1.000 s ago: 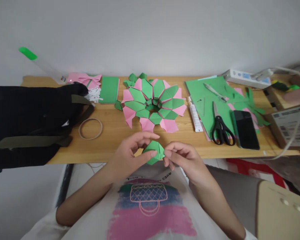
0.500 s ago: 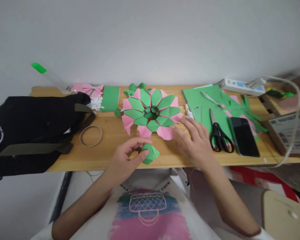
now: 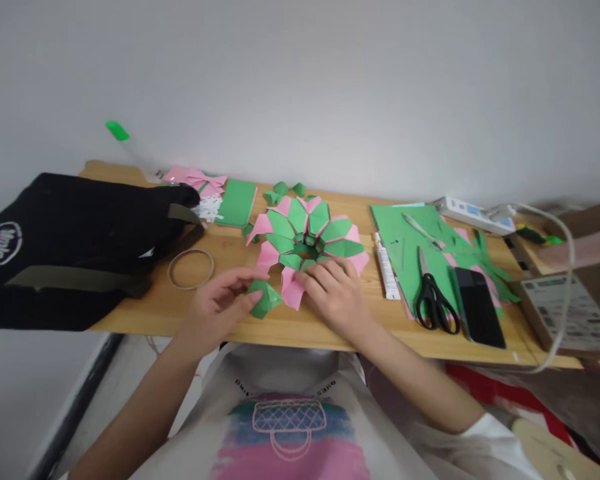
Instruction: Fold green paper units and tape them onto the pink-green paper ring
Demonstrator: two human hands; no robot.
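Note:
A ring-shaped paper flower (image 3: 281, 243), made of folded green and pink petals, lies in the middle of the wooden table (image 3: 150, 310). Between the thumb and fingers of my left hand (image 3: 219, 308) is a small green folded paper piece (image 3: 265, 299), just off the ring's near left side. My right hand (image 3: 337, 293) reaches over the ring's near edge with its fingers bent together, gripping the front petals; the fingertips are partly hidden. Beside the hand, a pink petal (image 3: 293, 289) sticks out toward me.
A black bag (image 3: 80, 247) and a tape ring (image 3: 191, 269) are on the left. Small green pieces (image 3: 281, 189) sit behind the flower. To the right are a glue tube (image 3: 387, 270), green paper (image 3: 403, 230), scissors (image 3: 435, 300), a phone (image 3: 477, 307) and a power strip (image 3: 475, 215).
My right hand has come left from beside the flower onto its near edge. The left hand and its green piece have shifted left. The glue tube is now uncovered, and the camera view has turned slightly.

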